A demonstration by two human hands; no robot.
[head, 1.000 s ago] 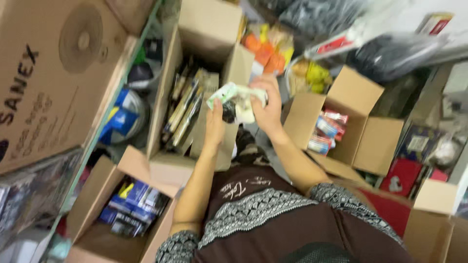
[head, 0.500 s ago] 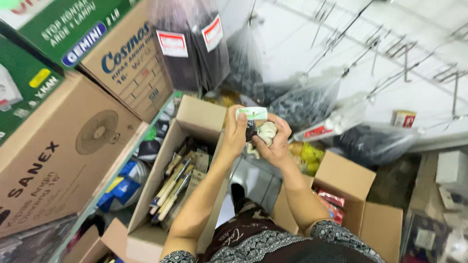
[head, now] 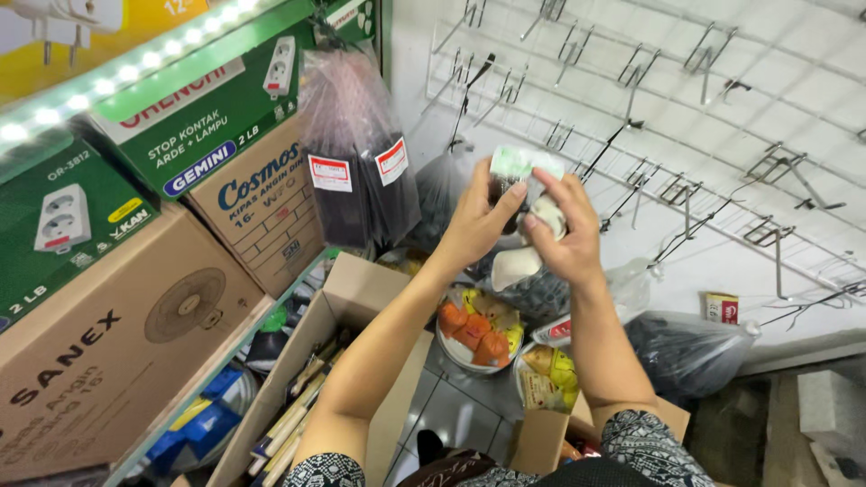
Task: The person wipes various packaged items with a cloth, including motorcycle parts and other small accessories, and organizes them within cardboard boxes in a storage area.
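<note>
STEP: lifting stock to wall, by my reading | left hand and right hand both closed on small green-and-white carded packet, held high before white wire peg rack | NEXT: needs a free hook just right, card hole aligned.

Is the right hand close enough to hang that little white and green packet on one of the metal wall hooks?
Probably yes. The right hand holds the small white and green packet up beside the metal wall hooks, with nothing between them.
</note>
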